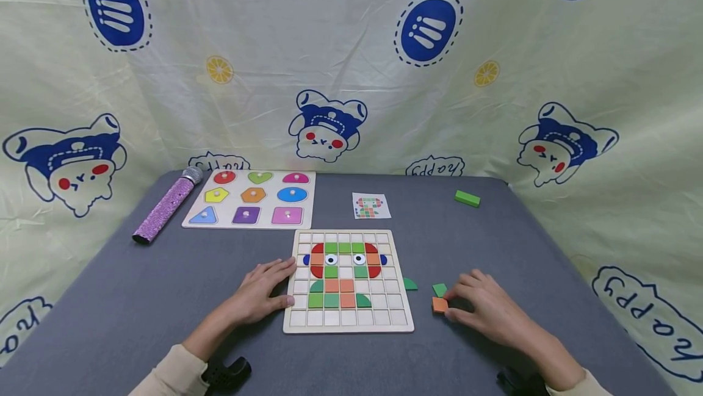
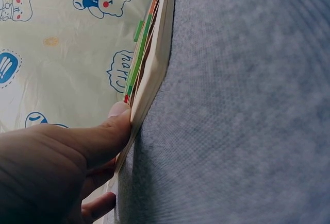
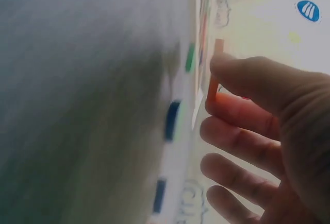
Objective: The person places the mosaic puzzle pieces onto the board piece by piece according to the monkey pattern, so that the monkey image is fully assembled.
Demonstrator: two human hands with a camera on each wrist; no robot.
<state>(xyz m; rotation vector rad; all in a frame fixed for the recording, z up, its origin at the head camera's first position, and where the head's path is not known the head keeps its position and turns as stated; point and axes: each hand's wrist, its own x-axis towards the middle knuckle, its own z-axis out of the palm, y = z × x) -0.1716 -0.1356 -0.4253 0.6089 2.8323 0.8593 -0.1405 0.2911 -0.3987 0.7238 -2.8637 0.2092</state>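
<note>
A pale wooden grid board (image 1: 296, 316) lies at the middle front, with coloured tiles set in it as a figure with two round eyes. Fingers and thumb of my left hand (image 1: 258, 292) rest along the board's left edge; in the left wrist view the thumb (image 2: 116, 118) lies at its side. My right hand (image 1: 489, 307), to the right of the board, pinches an orange square tile (image 1: 440, 305) between thumb and forefinger. In the right wrist view the tile (image 3: 213, 82) stands edge-on, above the table. Just behind it is a green square tile (image 1: 439, 290).
A green curved piece (image 1: 410, 284) lies against the board's right edge. Behind the board sits a small picture card (image 1: 357, 214). A shape puzzle (image 1: 189, 223) and a glittery purple microphone (image 1: 167, 207) lie at the back left, a green block (image 1: 467, 199) at the back right.
</note>
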